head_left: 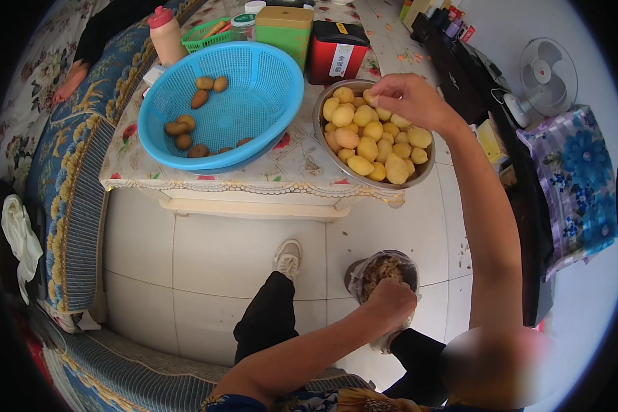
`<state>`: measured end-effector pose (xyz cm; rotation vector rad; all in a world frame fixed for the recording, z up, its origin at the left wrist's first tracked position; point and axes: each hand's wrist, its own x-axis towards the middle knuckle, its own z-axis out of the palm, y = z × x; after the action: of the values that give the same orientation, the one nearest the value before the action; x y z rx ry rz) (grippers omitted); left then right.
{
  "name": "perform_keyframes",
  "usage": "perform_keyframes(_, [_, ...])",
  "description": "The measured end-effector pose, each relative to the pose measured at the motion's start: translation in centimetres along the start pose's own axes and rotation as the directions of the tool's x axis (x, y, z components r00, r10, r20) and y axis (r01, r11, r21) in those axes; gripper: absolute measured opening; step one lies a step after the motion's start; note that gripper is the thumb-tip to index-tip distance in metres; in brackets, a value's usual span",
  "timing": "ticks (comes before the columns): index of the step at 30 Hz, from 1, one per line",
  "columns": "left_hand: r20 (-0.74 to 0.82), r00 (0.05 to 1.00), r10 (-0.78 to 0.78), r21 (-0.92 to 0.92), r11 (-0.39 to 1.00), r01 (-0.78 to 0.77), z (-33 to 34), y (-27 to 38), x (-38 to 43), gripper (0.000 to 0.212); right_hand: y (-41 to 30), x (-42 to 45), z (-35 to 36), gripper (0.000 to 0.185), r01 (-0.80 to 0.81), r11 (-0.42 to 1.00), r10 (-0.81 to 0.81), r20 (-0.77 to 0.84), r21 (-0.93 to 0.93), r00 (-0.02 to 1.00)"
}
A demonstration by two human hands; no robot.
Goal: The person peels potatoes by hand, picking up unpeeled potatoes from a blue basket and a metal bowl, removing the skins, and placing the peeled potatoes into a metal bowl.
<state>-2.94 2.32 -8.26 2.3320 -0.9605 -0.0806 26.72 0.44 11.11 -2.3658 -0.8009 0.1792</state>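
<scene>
A steel bowl [430, 164] heaped with peeled yellow potatoes [366, 148] sits at the table's right corner. At its far rim, my right hand [409, 100] has thumb and fingers pinched on a peeled potato [368, 97]. My left hand [393, 303] is curled above a lined waste bin [354, 275] on the floor; whatever its fingers may hold is hidden. Brown peelings [383, 269] fill the bin. To the left on the table stands a blue plastic colander [232, 110] containing several unpeeled potatoes [200, 99].
Behind the colander are a pink-capped bottle [165, 38], a green basket [193, 40], a glass jar [243, 31], a green tin [283, 36] and a red-black canister [338, 54]. Sofas [77, 206] flank the left. A person's foot [71, 85] rests there. At right stands a fan [543, 72].
</scene>
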Motion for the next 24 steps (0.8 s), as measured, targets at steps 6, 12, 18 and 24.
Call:
perform_keyframes(6, [0.027, 1.000, 0.000, -0.035, 0.999, 0.001, -0.7, 0.0, 0.1, 0.012, -5.1, -1.4, 4.4, 0.022, 0.119, 0.933, -0.055, 0.193, -0.340, 0.980])
perform_keyframes(12, [0.074, 0.997, 0.012, -0.026, 1.000, -0.010, 0.1, -0.4, 0.3, 0.013, -4.2, -1.3, 5.3, 0.017, 0.109, 0.934, -0.068, 0.131, -0.341, 0.989])
perform_keyframes(18, [0.109, 0.994, -0.003, -0.034, 0.999, 0.007, 0.4, -0.4, -0.1, 0.016, 1.4, 0.8, 2.0, 0.020, -0.056, 0.983, 0.075, -0.106, 0.177, 0.992])
perform_keyframes(24, [0.059, 0.997, -0.040, -0.060, 0.997, 0.044, 0.9, -0.5, -0.1, 0.017, 2.8, 3.4, 2.3, 0.026, -0.029, 0.996, 0.011, -0.199, -0.088, 0.980])
